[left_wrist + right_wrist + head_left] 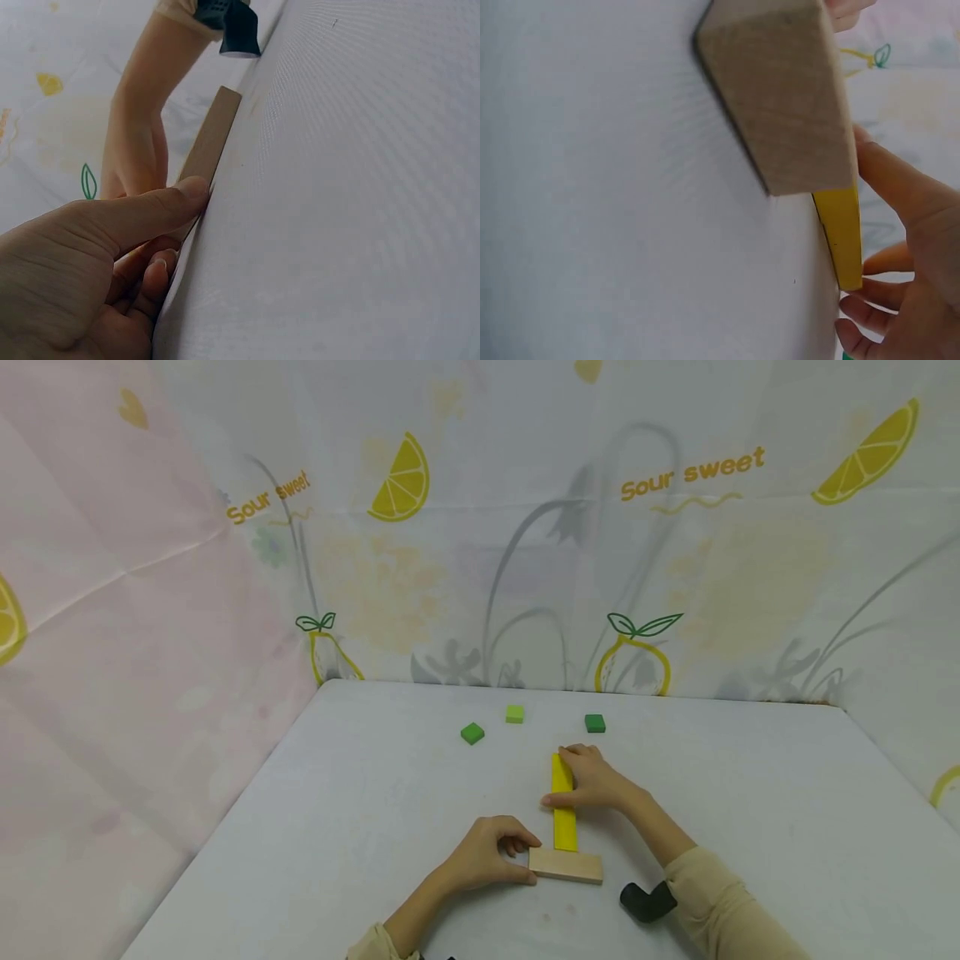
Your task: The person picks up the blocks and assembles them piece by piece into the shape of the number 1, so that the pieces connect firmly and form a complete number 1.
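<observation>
A plain wooden block [566, 865] lies crosswise on the white table, and a flat yellow block [564, 829] lies lengthwise behind it, its near end at the wooden block's far side. My left hand [480, 856] pinches the wooden block by its left end; in the left wrist view the thumb [154, 214] presses along its near face. With thumb and fingers spread along the yellow block, my right hand [596, 781] holds its far part. From the right wrist, the wooden block [784, 105] hides part of the yellow block [841, 236].
Behind the right hand lie small square blocks: a green one [472, 733], a light green one [514, 714] and a dark green one [595, 723]. A black bent object [647, 902] shows beside the right sleeve. Printed cloth [480, 568] hangs along the table's back edge.
</observation>
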`<state>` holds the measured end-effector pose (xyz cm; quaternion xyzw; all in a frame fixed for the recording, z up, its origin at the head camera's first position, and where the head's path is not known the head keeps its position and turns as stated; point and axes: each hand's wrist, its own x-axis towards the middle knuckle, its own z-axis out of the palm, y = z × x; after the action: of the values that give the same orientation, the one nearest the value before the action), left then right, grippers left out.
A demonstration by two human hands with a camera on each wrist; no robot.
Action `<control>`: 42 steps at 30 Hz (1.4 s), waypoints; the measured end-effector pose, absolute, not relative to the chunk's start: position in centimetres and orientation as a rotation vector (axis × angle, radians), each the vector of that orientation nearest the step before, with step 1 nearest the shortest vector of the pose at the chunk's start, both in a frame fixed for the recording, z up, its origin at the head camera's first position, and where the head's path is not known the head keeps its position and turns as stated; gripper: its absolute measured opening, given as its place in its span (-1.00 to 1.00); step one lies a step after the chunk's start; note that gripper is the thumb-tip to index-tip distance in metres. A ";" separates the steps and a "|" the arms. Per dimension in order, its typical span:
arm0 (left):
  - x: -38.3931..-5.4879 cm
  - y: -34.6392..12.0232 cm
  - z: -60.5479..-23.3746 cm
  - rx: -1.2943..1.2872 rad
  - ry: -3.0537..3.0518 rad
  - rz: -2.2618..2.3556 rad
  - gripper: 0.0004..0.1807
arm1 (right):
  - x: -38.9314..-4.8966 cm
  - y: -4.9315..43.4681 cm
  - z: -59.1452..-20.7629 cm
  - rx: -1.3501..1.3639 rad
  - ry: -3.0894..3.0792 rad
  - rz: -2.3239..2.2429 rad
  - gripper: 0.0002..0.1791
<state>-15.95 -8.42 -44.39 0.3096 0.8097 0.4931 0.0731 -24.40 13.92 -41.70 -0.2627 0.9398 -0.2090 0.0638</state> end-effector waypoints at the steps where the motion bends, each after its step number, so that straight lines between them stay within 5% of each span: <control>1: -15.9 -8.4 -44.4 0.931 2.430 1.482 -0.65 | -24.4 13.8 -41.7 -0.790 2.839 -0.633 0.03; 42: -16.1 -8.4 -44.6 0.933 2.429 1.479 -0.65 | -24.2 14.2 -41.9 -0.768 2.855 -0.702 0.03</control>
<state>-16.08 -8.41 -44.64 0.3108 0.8093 0.4929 0.0744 -24.24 14.16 -41.87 -0.2526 0.9383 -0.2307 0.0516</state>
